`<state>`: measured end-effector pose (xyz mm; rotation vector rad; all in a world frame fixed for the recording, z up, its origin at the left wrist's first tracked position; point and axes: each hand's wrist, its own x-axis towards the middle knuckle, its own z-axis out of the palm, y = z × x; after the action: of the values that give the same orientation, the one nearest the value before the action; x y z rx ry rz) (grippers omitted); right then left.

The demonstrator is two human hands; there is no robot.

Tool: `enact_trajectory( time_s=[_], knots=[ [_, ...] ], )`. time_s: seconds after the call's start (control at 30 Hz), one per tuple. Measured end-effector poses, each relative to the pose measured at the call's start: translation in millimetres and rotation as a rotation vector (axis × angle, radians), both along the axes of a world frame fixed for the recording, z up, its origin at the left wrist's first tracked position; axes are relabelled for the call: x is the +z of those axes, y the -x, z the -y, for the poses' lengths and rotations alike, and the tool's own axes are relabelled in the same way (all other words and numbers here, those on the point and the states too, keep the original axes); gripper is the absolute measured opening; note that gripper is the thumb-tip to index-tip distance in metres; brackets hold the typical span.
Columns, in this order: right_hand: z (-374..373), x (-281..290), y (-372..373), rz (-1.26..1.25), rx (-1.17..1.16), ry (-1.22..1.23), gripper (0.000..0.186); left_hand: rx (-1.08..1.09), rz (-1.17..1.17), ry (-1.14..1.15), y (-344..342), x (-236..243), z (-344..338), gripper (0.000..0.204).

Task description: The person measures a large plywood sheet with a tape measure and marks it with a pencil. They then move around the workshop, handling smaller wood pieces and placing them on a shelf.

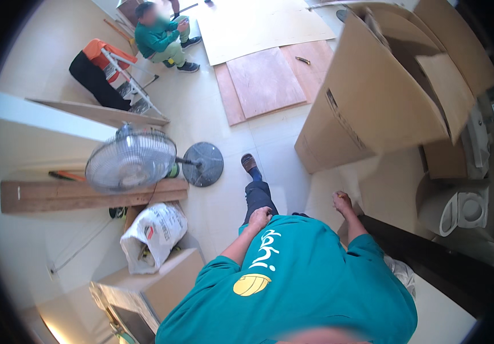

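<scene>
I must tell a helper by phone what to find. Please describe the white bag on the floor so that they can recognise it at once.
Start at the pedestal fan on the left. Below its wire cage lies a long wooden plank, and just under the plank's right end sits the white bag. It is the only soft, crumpled thing there, beside a hard-edged cardboard box.

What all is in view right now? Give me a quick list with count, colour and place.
Standing fan: one, grey, left of centre, round base beside it.
Wooden plank: one, brown, under the fan head.
White sack: one, lower left, on a cardboard box.
Large cardboard carton: one, tan, upper right, flaps open.
Plywood sheets: several, reddish brown, on the floor at top centre.
Toilet: one, white, right edge.
Stepladder: one, orange and black, upper left.
Seated person: one, green clothes, top left.
Left hand: fist on the thigh, empty-looking.
Right hand: closed, contents unclear, near the carton.
</scene>
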<state>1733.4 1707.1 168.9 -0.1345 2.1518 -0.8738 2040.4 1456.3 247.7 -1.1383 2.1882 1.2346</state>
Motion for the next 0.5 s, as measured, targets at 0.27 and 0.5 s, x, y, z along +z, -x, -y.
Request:
enact_trajectory(
  time_s=[0.27, 0.5],
  knots=[
    [113.1, 45.8, -20.9, 0.084, 0.009, -0.416, 0.038, -0.087, -0.005, 0.111, 88.6, -0.4, 234.1, 0.033],
    [170.9, 16.3, -31.5, -0.018, -0.034, -0.429, 0.048, -0.327, -0.049, -0.162, 220.5, 36.2, 370.3, 0.037]
  ],
)
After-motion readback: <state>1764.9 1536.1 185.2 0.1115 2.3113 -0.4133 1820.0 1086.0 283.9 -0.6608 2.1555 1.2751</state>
